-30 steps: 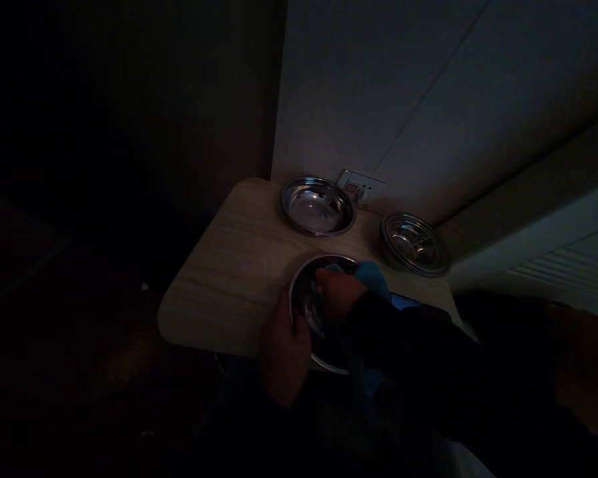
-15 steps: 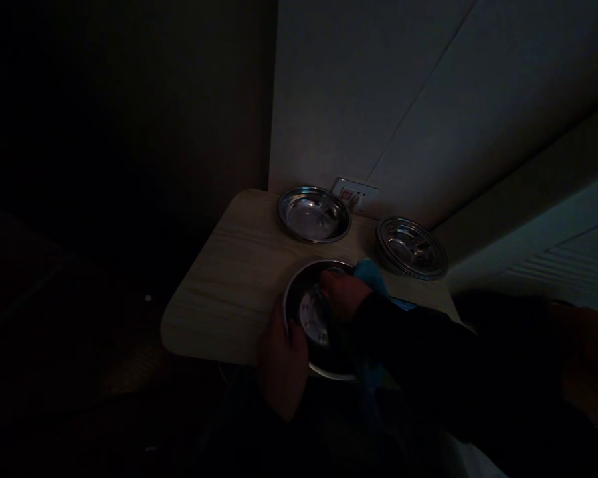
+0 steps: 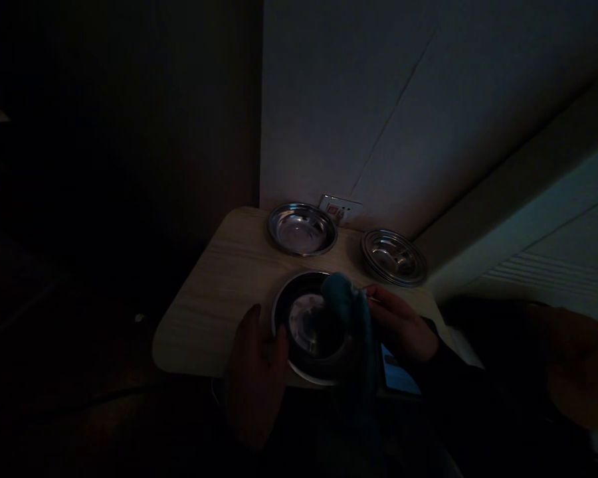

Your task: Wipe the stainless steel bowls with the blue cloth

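Observation:
A steel bowl [image 3: 303, 318] sits near the front edge of a small wooden table [image 3: 204, 312]. At its left rim is my left hand [image 3: 256, 382], open, with thumb and fingers spread apart. The thumb is close to the rim; whether it touches is too dark to tell. My right hand [image 3: 398, 325] pinches a teal cloth [image 3: 341, 299] over the bowl's right side. Part of the cloth hangs down the front, lost in shadow. Below my right hand lies a device with a lit screen [image 3: 398, 375], partly covered by my sleeve.
Another shallow steel bowl [image 3: 301, 232] stands at the back by the wall. To its right is a stack of steel bowls [image 3: 393, 259]. A wall socket [image 3: 339, 209] with a plug is behind them. A brown shape [image 3: 573, 358] fills the right side. The room is very dark.
My left hand has let go of the bowl's rim and moved left. My right hand has come up out of the bowl to the right with the cloth, uncovering more of the lit screen.

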Available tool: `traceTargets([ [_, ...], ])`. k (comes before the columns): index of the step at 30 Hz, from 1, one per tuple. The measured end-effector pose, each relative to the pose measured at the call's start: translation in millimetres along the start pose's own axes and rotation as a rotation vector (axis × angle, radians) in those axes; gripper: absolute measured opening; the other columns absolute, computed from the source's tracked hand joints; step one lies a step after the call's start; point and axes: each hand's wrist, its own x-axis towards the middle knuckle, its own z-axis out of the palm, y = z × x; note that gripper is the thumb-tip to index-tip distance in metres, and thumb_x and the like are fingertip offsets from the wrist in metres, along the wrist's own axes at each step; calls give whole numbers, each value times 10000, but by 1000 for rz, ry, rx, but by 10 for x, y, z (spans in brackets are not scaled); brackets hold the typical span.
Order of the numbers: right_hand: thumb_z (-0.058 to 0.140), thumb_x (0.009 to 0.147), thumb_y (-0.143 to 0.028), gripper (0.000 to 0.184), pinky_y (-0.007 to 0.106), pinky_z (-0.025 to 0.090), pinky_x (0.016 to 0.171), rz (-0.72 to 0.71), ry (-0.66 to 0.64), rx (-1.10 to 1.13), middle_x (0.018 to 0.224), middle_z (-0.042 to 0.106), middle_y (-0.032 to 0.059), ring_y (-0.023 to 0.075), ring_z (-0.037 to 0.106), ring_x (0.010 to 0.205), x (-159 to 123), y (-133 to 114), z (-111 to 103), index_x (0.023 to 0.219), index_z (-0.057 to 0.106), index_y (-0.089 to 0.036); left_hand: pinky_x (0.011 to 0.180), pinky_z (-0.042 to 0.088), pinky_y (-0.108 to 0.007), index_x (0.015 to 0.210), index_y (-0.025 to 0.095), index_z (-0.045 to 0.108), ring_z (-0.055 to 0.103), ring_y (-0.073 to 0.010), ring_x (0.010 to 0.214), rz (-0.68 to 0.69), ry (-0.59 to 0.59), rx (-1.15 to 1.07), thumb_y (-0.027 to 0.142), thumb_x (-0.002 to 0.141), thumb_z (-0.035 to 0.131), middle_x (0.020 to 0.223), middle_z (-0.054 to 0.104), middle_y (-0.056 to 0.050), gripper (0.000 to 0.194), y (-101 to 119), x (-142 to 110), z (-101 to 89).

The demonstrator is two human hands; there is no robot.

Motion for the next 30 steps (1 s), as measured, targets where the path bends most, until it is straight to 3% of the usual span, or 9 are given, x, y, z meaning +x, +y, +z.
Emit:
traceTargets([
  [3,631,684,-442,316,215,347,511,20,-18,95,646,481,-41,88,429,537,-111,-101,73,810,473,-200,860,450,-358,1211,189,451,565,-221,1003,62,-19,-110,384,773,508,1168,554,-109,483,141,7,-121],
  [7,641,676,-448,311,195,336,500,-14,-90,154,629,474,-55,73,411,522,-276,-270,172,806,501,-202,864,447,-312,1210,203,462,548,-197,1036,124,-322,-422,363,720,582,1172,566,-73,530,385,45,-181],
  [10,584,722,-470,296,203,365,535,-65,-101,47,671,512,-43,85,446,569,-362,-334,201,831,530,-200,786,479,-299,1064,163,578,599,-196,914,79,-517,-485,373,708,590,993,652,-61,413,518,50,-211],
  [12,546,747,-480,304,222,394,586,-93,-67,-105,697,540,-29,105,481,626,-404,-334,186,842,552,-191,739,488,-309,961,149,619,615,-194,814,44,-459,-441,384,720,569,875,672,-52,340,559,37,-235],
  [16,524,764,-468,350,266,429,674,-113,-62,-306,784,599,9,147,539,744,-489,-245,108,946,586,-175,791,464,-324,948,165,620,601,-193,836,88,-232,-348,367,733,543,903,664,-47,305,571,9,-266],
  [20,601,714,-393,317,265,440,626,-78,-146,-304,760,622,15,141,558,682,-545,-172,46,932,597,-163,755,465,-290,941,178,607,594,-177,813,102,-221,-329,350,756,505,896,656,-34,272,574,-3,-292],
  [23,586,710,-367,216,233,416,572,-74,-29,-279,658,578,-14,111,523,607,-557,-209,25,763,583,-158,721,461,-275,911,183,598,585,-167,779,66,-185,-296,329,752,496,852,646,-19,239,559,-21,-337],
  [27,572,689,-373,209,197,344,461,-85,180,-183,539,461,-61,77,425,493,-583,-283,65,709,525,-170,645,461,-282,839,177,587,573,-176,702,23,-257,-261,317,716,505,746,628,-11,204,508,-105,-399],
  [30,574,689,-369,214,183,320,430,-74,139,-80,533,443,-69,64,400,465,-630,-313,176,745,513,-171,672,471,-298,905,169,580,591,-198,764,0,-393,-313,363,697,539,825,646,-38,287,486,-207,-399],
])
